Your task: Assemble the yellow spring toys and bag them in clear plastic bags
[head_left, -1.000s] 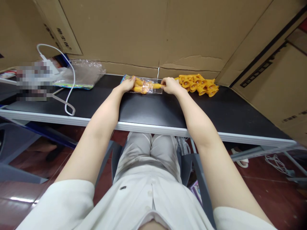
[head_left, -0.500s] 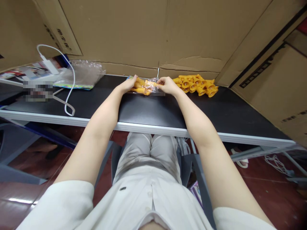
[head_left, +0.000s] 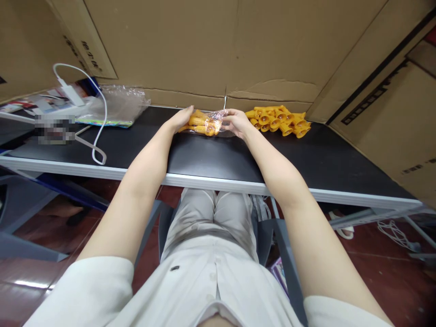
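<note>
A clear plastic bag with several orange plastic pieces inside lies at the far edge of the black table. My left hand grips the bag's left end. At the bag's right end my right hand has its fingers curled on the plastic. A loose pile of orange pieces lies just right of my right hand.
A stack of clear bags with coloured cards sits at the back left, beside a white charger and cable. Cardboard boxes wall off the back and the right side. The table's front edge runs across above my lap.
Both hands have drawn closer together on the bag, which has bunched up shorter round the orange pieces. My right hand has shifted a little left.
</note>
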A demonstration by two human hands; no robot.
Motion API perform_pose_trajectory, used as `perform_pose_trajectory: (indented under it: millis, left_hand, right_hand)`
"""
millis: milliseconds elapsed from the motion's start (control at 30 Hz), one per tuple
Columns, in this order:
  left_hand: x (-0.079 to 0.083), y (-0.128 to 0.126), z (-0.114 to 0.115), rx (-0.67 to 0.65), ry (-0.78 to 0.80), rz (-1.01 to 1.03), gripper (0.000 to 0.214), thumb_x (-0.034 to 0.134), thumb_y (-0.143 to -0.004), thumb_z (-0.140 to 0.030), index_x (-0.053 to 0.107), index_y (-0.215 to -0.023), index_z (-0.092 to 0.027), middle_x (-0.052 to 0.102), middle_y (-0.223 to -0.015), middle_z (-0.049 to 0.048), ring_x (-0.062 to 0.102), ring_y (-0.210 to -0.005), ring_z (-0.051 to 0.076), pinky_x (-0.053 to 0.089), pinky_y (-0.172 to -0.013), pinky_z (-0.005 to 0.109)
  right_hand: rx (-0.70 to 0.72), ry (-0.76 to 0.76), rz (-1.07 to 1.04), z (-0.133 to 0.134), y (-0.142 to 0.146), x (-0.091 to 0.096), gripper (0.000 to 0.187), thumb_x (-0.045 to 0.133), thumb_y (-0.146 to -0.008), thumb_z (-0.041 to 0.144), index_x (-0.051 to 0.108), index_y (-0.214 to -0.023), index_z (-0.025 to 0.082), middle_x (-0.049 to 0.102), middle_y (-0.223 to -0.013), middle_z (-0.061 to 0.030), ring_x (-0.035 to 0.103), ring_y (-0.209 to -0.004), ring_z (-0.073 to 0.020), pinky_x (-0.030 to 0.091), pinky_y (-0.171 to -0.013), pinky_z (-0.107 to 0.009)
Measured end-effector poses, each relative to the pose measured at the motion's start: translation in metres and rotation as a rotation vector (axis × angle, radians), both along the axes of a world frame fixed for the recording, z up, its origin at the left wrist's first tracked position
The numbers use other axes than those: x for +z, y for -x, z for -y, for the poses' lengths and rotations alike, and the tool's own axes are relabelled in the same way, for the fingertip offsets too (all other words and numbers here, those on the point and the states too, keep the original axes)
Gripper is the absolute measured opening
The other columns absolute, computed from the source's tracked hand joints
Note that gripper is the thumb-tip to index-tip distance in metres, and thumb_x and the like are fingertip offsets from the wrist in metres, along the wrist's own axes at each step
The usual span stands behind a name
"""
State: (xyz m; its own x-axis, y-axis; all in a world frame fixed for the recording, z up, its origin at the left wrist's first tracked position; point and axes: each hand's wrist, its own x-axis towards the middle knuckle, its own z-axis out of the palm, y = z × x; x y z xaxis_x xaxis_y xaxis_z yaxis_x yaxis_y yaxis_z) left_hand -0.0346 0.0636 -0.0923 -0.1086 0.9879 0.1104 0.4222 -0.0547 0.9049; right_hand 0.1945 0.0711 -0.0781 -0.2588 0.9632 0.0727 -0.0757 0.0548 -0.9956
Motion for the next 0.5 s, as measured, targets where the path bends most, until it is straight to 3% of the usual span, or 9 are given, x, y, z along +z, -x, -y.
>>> perform_pose_trajectory:
  millis: [133,267,367,500]
  left_hand:
    - [0.003,-0.002,0.004,-0.001,-0.006,-0.078,0.063,0.048,-0.116,-0.022,0.04,-0.175,-0.003,0.04,-0.183,0.0184,0.045,-0.168,0.023,0.036,-0.136,0.028]
    - [0.002,-0.002,0.003,-0.001,-0.018,-0.07,0.062,0.05,-0.115,-0.022,0.043,-0.174,-0.005,0.043,-0.182,0.0181,0.044,-0.169,0.023,0.033,-0.137,0.029]
    - [0.0,-0.001,0.002,0.0,-0.01,-0.016,0.06,0.047,-0.116,-0.022,0.043,-0.174,-0.007,0.042,-0.183,0.0156,0.043,-0.169,0.021,0.034,-0.137,0.029]
    - [0.0,-0.002,0.001,-0.034,0.023,0.103,0.059,0.036,-0.121,-0.035,0.045,-0.174,-0.011,0.051,-0.178,0.0129,0.052,-0.164,0.024,0.046,-0.133,0.036]
  right_hand:
    - [-0.083,0.058,-0.008,0.003,0.002,0.005,0.029,0.056,-0.074,-0.01,0.058,-0.082,0.018,0.067,-0.085,0.0018,0.071,-0.088,-0.011,0.062,-0.099,-0.035]
    - [-0.244,0.082,0.138,-0.001,-0.001,0.007,0.028,0.053,-0.084,-0.01,0.057,-0.081,0.018,0.064,-0.081,0.0024,0.068,-0.078,-0.0081,0.06,-0.098,-0.029]
    - [-0.151,0.147,0.228,0.002,-0.005,0.009,0.026,0.057,-0.098,-0.002,0.058,-0.081,0.019,0.066,-0.075,0.0003,0.065,-0.068,-0.0087,0.062,-0.09,-0.027]
    - [-0.018,0.167,0.218,0.012,-0.008,0.013,0.026,0.062,-0.105,0.004,0.062,-0.083,0.018,0.069,-0.069,-0.0032,0.063,-0.062,-0.0102,0.058,-0.069,-0.019]
